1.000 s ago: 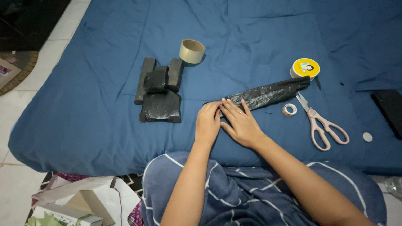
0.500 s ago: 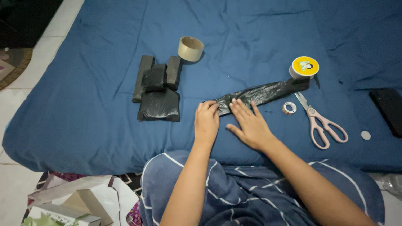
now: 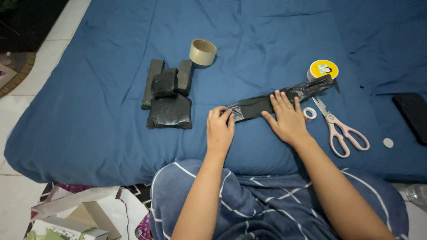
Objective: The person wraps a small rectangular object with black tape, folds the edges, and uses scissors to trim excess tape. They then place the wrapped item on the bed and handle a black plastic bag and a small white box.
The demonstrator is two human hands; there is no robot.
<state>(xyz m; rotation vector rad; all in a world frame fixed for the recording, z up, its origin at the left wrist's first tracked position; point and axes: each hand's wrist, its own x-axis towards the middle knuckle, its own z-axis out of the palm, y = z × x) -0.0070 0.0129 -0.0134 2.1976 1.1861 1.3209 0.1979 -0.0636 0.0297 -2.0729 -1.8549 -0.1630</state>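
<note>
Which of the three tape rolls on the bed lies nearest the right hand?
The small white tape roll, lying just beside the right hand. The yellow-topped roll and the tan roll lie farther up the bed.

A blue mattress (image 3: 111, 115) bears a stack of black wrapped packets (image 3: 168, 95), a roll of brown tape (image 3: 203, 52), a yellow-topped tape roll (image 3: 323, 70), a small white ring (image 3: 309, 113), pink-handled scissors (image 3: 340, 129), a dark phone (image 3: 411, 115) and a coin (image 3: 388, 142); cardboard boxes (image 3: 75, 218) lie on the floor
</note>
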